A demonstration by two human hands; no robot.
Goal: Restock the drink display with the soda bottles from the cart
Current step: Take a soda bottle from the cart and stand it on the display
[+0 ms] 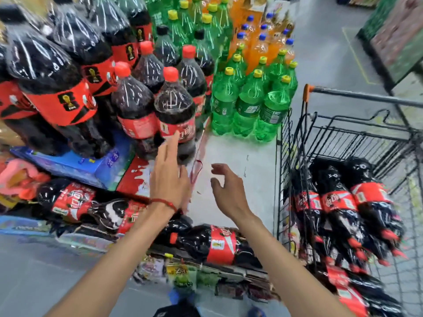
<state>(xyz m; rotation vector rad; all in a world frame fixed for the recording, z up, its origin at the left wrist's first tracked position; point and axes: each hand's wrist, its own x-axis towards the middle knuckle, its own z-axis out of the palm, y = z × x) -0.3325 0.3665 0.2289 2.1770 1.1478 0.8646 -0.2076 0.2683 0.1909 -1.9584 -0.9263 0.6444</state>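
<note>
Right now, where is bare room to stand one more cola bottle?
Free: the pale patch bordered by the red-capped cola bottles, the green bottles, the cart and the lying cola bottle. Crowded: left of it, bottles stand packed.

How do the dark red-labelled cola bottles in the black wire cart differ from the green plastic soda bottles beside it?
The dark red-labelled cola bottles lie on their sides, red-capped; the green plastic soda bottles stand upright, yellow-capped, with green labels. Both are large plastic bottles.
</note>
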